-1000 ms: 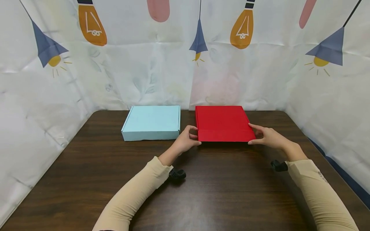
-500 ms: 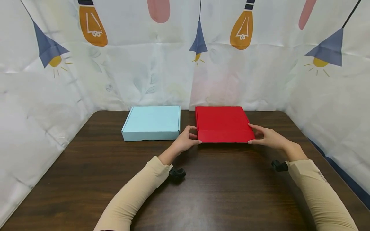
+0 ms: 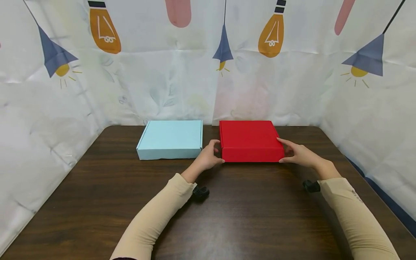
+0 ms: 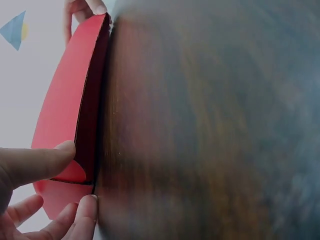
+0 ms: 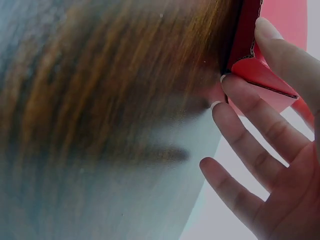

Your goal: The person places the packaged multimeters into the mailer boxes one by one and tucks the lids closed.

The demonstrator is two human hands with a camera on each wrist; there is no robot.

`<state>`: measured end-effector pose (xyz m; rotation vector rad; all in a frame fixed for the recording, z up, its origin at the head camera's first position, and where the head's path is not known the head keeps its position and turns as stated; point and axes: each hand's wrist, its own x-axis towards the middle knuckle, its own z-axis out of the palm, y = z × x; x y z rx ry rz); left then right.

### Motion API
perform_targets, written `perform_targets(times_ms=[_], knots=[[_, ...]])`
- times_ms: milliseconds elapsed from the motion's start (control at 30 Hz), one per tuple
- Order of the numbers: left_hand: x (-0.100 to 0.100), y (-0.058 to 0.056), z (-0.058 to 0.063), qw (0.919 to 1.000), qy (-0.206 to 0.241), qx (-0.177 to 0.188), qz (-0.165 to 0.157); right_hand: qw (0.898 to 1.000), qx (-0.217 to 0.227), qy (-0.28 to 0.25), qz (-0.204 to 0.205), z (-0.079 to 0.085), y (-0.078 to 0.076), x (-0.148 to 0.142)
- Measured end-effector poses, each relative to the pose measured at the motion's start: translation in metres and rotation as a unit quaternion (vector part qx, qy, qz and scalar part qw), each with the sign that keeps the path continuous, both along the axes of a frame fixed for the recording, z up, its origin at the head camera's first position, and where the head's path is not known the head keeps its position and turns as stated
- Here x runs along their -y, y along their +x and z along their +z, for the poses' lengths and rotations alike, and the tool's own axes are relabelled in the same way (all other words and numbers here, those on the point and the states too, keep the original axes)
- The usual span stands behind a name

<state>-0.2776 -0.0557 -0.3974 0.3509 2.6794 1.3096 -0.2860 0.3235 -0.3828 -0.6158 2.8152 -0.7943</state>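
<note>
A red cardboard box [image 3: 248,134] lies lid-up at the back right of the table. Its lid's front flap [image 3: 251,155] hangs down over the front side. At the front left corner my left hand [image 3: 204,159] holds the box, thumb in front and fingers along the side. My right hand [image 3: 302,157] grips the front right corner likewise. In the left wrist view the thumb [image 4: 42,164] presses on the flap, and a dark gap shows beneath its edge. The right wrist view shows the other thumb [image 5: 285,50] on the flap, with spread fingers by the side wall.
To the left of the red box sits a light blue cardboard box [image 3: 173,135], closed, near my left hand. The dark wooden table [image 3: 234,213] ends at the back against a printed curtain [image 3: 182,86], which also hangs on both sides.
The red flap has swung down from sticking out forward to nearly upright against the front. Both hands have moved slightly inward with it. The blue box has stayed put.
</note>
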Motion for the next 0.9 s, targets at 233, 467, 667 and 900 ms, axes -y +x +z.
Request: perform_targets(times_ms=[233, 467, 667, 900], knots=[[0.002, -0.002, -0.002, 0.9996, 0.001, -0.013, -0.027, 1.0, 0.005, 0.003, -0.001, 0.0, -0.002, 0.0], [0.007, -0.011, -0.006, 0.9968, 0.014, -0.023, -0.075, 1.0, 0.024, -0.006, 0.011, 0.002, -0.006, 0.004], [0.004, -0.02, -0.006, 0.9953, 0.03, -0.01, -0.092, 0.999, 0.045, -0.009, 0.005, 0.002, -0.013, 0.006], [0.002, -0.029, -0.005, 0.9919, 0.069, 0.026, -0.103, 0.998, 0.065, -0.004, -0.002, 0.0, -0.021, 0.008]])
